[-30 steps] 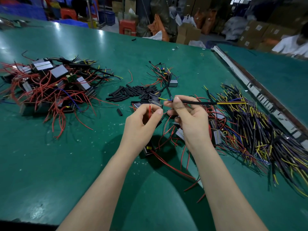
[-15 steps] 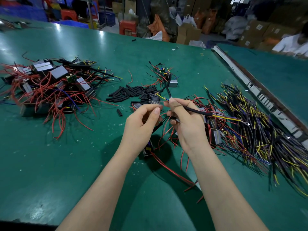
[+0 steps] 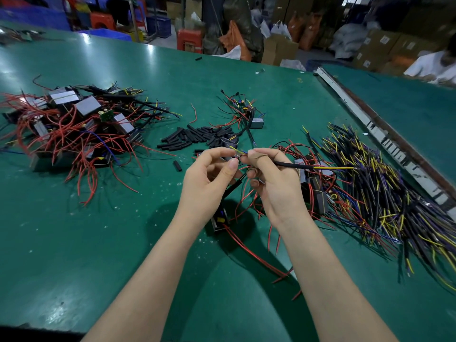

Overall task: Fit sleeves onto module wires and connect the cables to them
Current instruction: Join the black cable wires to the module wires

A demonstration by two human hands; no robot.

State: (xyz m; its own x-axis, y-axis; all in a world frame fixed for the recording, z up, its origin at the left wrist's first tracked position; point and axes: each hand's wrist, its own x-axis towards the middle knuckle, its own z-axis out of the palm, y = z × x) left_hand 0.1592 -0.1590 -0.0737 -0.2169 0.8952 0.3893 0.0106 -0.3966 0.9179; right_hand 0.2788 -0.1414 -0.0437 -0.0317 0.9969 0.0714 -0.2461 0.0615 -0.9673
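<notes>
Working from the far left of the desk (image 3: 74, 243), nothing has stirred in the heap of finished modules (image 3: 71, 127) with their red leads, well to the left of the pile of black sleeves (image 3: 197, 137), which I'll take as the landmark. Just in front of that pile the left hand (image 3: 209, 178) has lifted a touch since a second ago, thumb and forefinger pinching the bare tips of the module wires (image 3: 235, 157); the module (image 3: 219, 218) itself hangs below, nearer the person. Right beside it the right hand (image 3: 274, 183) now pinches the cable (image 3: 308, 167) by its near end, and the cable, which dipped half a second back, has swung level again, its yellow tail pointing away to the right of the sleeves. The two ends have closed up and look to be touching, though I can't tell whether they're joined. My read: the connection is being made now. Further right, the loose cable heap (image 3: 382, 193) lies undisturbed.
</notes>
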